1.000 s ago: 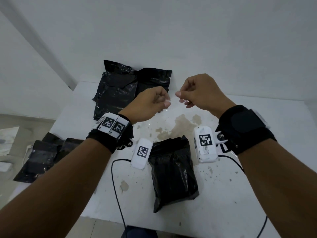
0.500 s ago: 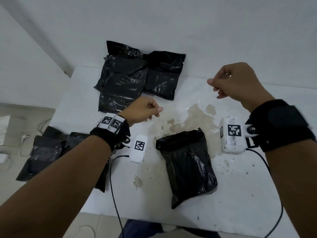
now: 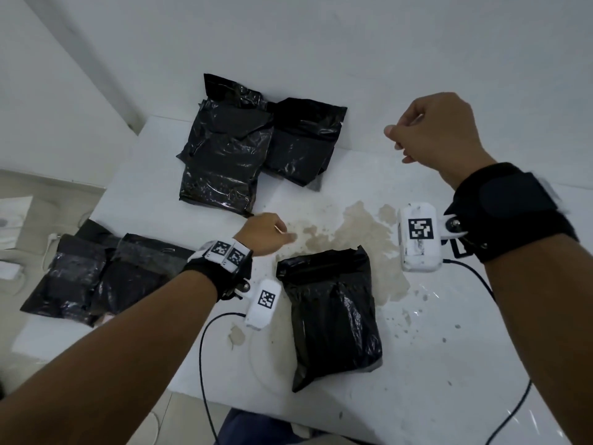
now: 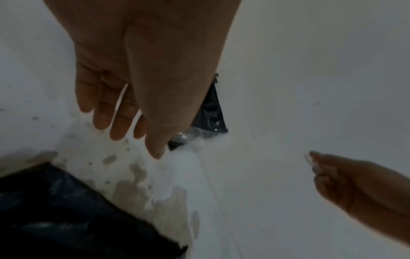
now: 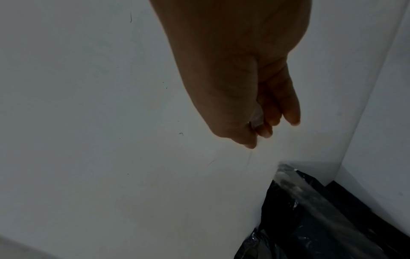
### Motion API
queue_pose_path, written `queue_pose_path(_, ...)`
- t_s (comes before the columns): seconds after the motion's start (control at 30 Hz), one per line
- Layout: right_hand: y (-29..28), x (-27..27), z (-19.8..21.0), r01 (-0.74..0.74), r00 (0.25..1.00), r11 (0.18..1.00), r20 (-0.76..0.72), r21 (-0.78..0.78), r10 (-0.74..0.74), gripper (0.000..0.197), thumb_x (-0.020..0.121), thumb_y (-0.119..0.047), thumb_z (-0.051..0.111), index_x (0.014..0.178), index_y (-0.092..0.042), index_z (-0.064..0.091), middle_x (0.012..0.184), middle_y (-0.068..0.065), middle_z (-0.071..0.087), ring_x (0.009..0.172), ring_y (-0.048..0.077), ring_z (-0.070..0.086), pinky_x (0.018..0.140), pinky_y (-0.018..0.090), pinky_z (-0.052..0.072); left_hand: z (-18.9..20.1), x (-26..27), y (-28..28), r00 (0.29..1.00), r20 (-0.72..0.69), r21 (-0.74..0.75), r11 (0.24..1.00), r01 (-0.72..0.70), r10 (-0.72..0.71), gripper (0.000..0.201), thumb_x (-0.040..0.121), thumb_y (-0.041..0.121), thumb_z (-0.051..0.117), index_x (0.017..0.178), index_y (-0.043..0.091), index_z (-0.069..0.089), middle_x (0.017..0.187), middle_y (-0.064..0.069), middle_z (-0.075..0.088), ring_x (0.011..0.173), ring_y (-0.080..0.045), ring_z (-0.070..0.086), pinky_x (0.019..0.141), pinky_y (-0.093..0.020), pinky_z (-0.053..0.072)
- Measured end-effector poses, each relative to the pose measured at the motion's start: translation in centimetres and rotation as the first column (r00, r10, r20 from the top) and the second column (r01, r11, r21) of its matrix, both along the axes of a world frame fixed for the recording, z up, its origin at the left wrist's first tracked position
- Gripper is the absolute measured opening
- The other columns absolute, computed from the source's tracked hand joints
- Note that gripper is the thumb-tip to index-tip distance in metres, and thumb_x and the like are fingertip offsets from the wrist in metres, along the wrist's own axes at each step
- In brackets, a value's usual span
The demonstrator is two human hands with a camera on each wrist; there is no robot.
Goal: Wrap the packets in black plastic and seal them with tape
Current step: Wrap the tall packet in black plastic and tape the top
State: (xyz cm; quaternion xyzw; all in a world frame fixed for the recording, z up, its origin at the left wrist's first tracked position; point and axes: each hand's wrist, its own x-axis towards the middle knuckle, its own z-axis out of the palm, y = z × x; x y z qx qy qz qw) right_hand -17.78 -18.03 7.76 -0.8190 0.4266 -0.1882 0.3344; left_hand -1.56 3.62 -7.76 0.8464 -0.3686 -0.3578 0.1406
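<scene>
A packet wrapped in black plastic [image 3: 330, 313] lies on the white table [image 3: 449, 364] in front of me. My left hand [image 3: 285, 236] hovers low just beyond the packet's top left corner, and its fingers [image 4: 117, 129] are straight and hold nothing. My right hand [image 3: 393, 136] is raised to the right, near the wall. Its thumb and fingertips pinch a small strip of clear tape [image 5: 257, 116], which also shows as a pale sliver of tape [image 4: 309, 158] in the left wrist view. The tape is too thin to make out in the head view.
Two wrapped black packets [image 3: 231, 162] lean together against the back wall. More black packets [image 3: 96, 274] lie at the table's left edge. A brown stain [image 3: 353, 232] marks the table's middle. Cables [image 3: 202, 354] hang off the near edge.
The hands have drawn apart. My left hand dropped toward the table and uncurled its fingers. My right hand moved right and away, still pinching the tape.
</scene>
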Motion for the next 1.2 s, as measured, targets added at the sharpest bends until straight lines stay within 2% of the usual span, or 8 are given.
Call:
queue_pose_path(0.1, -0.2, 0.2, 0.0, -0.030, 0.999, 1.000, -0.013, -0.002, 0.030, 0.019, 0.085, -0.021, 0.073, 0.082, -0.003, 0.068, 0.069, 0.004, 0.069, 0.059, 0.017, 0.068, 0.066, 0.038, 0.062, -0.2, -2.2, -0.6, 0.991, -0.028, 0.022, 0.991, 0.129, -0.129, 0.049, 0.083, 0.045, 0.074, 0.120, 0.015, 0.061, 0.114, 0.001, 0.065, 0.104, -0.017, 0.060, 0.088, -0.026, 0.046)
queue_pose_path(0.43, -0.4, -0.2, -1.0, -0.075, 0.997, 0.997, -0.036, 0.008, 0.075, 0.018, 0.084, -0.022, 0.074, 0.081, -0.005, 0.067, 0.068, 0.003, 0.070, 0.062, 0.018, 0.070, 0.066, 0.038, 0.063, -1.5, -6.3, -2.4, 0.938, 0.062, 0.103, 0.937, 0.333, -0.340, 0.056, 0.083, 0.038, 0.076, 0.129, 0.014, 0.057, 0.127, -0.005, 0.060, 0.116, -0.024, 0.057, 0.097, -0.036, 0.047)
queue_pose_path(0.67, -0.7, -0.6, -1.0, -0.087, 0.996, 0.996, -0.031, 0.014, 0.087, 0.018, 0.084, -0.022, 0.074, 0.082, -0.005, 0.067, 0.070, 0.003, 0.070, 0.061, 0.018, 0.070, 0.066, 0.038, 0.063, -2.0, -7.0, -2.4, 0.937, 0.028, 0.023, 0.938, 0.347, -0.348, 0.035, 0.084, 0.033, 0.075, 0.113, 0.014, 0.067, 0.112, -0.003, 0.065, 0.103, -0.022, 0.061, 0.088, -0.033, 0.049)
queue_pose_path(0.77, -0.8, -0.8, -1.1, -0.083, 0.996, 0.996, -0.026, 0.021, 0.083, 0.018, 0.084, -0.021, 0.074, 0.082, -0.005, 0.067, 0.069, 0.003, 0.070, 0.061, 0.017, 0.069, 0.066, 0.038, 0.063, -1.7, -7.2, -2.2, 0.934, -0.039, -0.025, 0.935, 0.353, -0.354, 0.024, 0.092, 0.037, 0.066, 0.099, 0.015, 0.070, 0.093, 0.003, 0.067, 0.089, -0.014, 0.061, 0.083, -0.029, 0.049)
queue_pose_path(0.87, -0.6, -1.0, -1.4, -0.084, 0.996, 0.996, -0.030, 0.031, 0.085, 0.017, 0.084, -0.021, 0.074, 0.080, -0.007, 0.067, 0.068, 0.002, 0.070, 0.061, 0.018, 0.070, 0.066, 0.039, 0.063, -1.8, -7.2, -2.2, 0.941, -0.106, -0.044, 0.947, 0.319, -0.321, 0.020, 0.099, 0.024, 0.055, 0.092, 0.013, 0.069, 0.084, 0.000, 0.072, 0.079, -0.015, 0.067, 0.082, -0.031, 0.053)
queue_pose_path(1.0, -0.3, -1.0, -1.7, -0.097, 0.995, 0.994, -0.031, 0.041, 0.098, 0.019, 0.084, -0.023, 0.074, 0.079, -0.006, 0.067, 0.066, 0.001, 0.069, 0.063, 0.021, 0.072, 0.068, 0.042, 0.062, -1.8, -7.4, -3.0, 0.962, -0.146, -0.026, 0.973, 0.229, -0.230, 0.009, 0.096, 0.009, 0.057, 0.093, 0.013, 0.064, 0.084, -0.004, 0.074, 0.072, -0.016, 0.073, 0.074, -0.028, 0.056)
queue_pose_path(1.1, -0.3, -1.2, -1.9, -0.103, 0.994, 0.994, -0.037, 0.039, 0.105, 0.019, 0.084, -0.023, 0.073, 0.080, -0.006, 0.067, 0.065, 0.001, 0.069, 0.063, 0.021, 0.072, 0.069, 0.042, 0.062, -1.9, -7.6, -3.7, 0.967, -0.081, 0.021, 0.970, 0.242, -0.240, 0.007, 0.092, 0.016, 0.065, 0.098, 0.013, 0.066, 0.086, -0.003, 0.074, 0.067, -0.013, 0.070, 0.071, -0.022, 0.050)
queue_pose_path(1.2, -0.6, -1.6, -2.1, -0.093, 0.994, 0.995, -0.047, 0.044, 0.095, 0.018, 0.084, -0.023, 0.073, 0.080, -0.007, 0.067, 0.065, 0.000, 0.069, 0.062, 0.021, 0.072, 0.069, 0.041, 0.062, -2.3, -7.8, -4.2, 0.954, 0.020, 0.067, 0.952, 0.298, -0.300, 0.024, 0.085, 0.027, 0.074, 0.104, 0.014, 0.070, 0.099, 0.000, 0.069, 0.085, -0.016, 0.064, 0.081, -0.025, 0.049)
